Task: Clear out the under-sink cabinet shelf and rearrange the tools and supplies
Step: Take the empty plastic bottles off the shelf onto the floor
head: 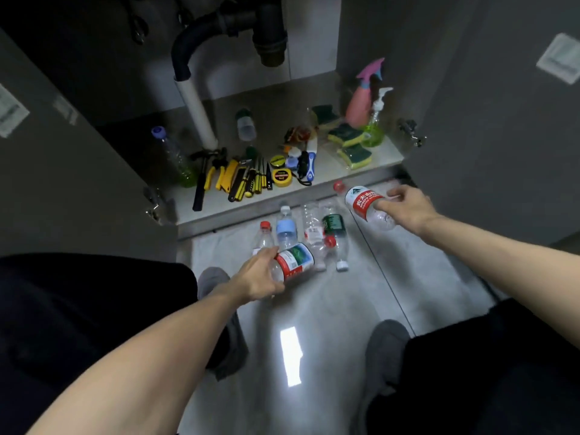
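My left hand (257, 274) grips a clear plastic bottle with a red and green label (295, 260), low over the floor. My right hand (405, 205) holds a second red-capped bottle with a red label (365, 200), tilted, just in front of the cabinet shelf (329, 180). Several empty bottles (314, 230) lie on the floor between my hands. On the shelf lie yellow-handled tools (232, 178), a hammer (201, 180), a tape measure (281, 176), sponges (348, 141), a pink spray bottle (361, 98) and a green pump bottle (375, 127).
A black drain pipe (219, 29) and a white pipe (196, 111) come down into the shelf's back left. Both cabinet doors (62, 152) stand open at the sides. A bottle with a purple cap (171, 152) stands at the shelf's left. My knees and grey shoes (383, 350) flank the floor.
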A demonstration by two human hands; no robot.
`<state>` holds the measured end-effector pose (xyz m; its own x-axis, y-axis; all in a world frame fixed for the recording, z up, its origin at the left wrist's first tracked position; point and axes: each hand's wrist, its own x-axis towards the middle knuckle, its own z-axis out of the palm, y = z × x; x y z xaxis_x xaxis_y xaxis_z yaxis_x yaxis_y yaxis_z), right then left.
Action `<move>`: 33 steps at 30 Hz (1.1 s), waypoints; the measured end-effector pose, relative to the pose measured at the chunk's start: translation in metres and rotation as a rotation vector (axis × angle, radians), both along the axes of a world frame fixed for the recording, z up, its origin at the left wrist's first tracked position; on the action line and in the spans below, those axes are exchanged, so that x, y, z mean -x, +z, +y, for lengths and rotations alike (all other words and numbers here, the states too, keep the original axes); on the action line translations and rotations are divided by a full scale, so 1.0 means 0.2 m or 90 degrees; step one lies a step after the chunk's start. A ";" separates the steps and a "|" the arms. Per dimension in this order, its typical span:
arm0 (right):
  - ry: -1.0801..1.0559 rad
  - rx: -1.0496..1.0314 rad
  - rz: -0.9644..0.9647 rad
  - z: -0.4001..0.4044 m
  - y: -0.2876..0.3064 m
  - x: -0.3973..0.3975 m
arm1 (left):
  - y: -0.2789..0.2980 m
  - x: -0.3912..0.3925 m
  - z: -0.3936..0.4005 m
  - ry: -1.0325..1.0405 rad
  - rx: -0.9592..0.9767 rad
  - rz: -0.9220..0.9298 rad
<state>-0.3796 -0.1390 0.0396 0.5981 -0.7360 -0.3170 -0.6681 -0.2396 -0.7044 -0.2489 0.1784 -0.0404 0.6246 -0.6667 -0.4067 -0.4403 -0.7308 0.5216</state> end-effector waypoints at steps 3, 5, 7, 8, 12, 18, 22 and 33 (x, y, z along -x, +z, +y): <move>0.043 -0.015 0.038 0.06 -0.03 0.12 | -0.07 0.17 0.02 -0.064 -0.031 0.027; 0.057 -0.015 0.054 0.08 -0.05 0.17 | -0.11 0.25 0.02 -0.091 -0.042 0.048; 0.069 -0.006 0.076 0.10 -0.06 0.21 | -0.14 0.31 0.01 -0.108 -0.051 0.038; 0.071 0.001 0.086 0.10 -0.06 0.23 | -0.16 0.33 0.01 -0.112 -0.051 0.029; 0.033 0.029 0.119 0.12 -0.12 0.31 | -0.21 0.38 0.04 -0.146 -0.073 -0.052; -0.014 0.033 0.183 0.18 -0.30 0.31 | -0.24 0.34 0.00 -0.174 -0.077 -0.120; 0.039 -0.010 0.270 0.35 -0.51 0.33 | -0.25 0.33 -0.02 -0.128 -0.075 -0.096; 0.092 -0.022 0.295 0.50 -0.70 0.19 | -0.25 0.19 -0.02 -0.036 -0.126 -0.058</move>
<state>-0.4173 -0.0399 -0.0999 0.4843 -0.6403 -0.5963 -0.8746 -0.3353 -0.3503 -0.2872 0.1742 -0.0900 0.6286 -0.6141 -0.4773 -0.5218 -0.7880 0.3267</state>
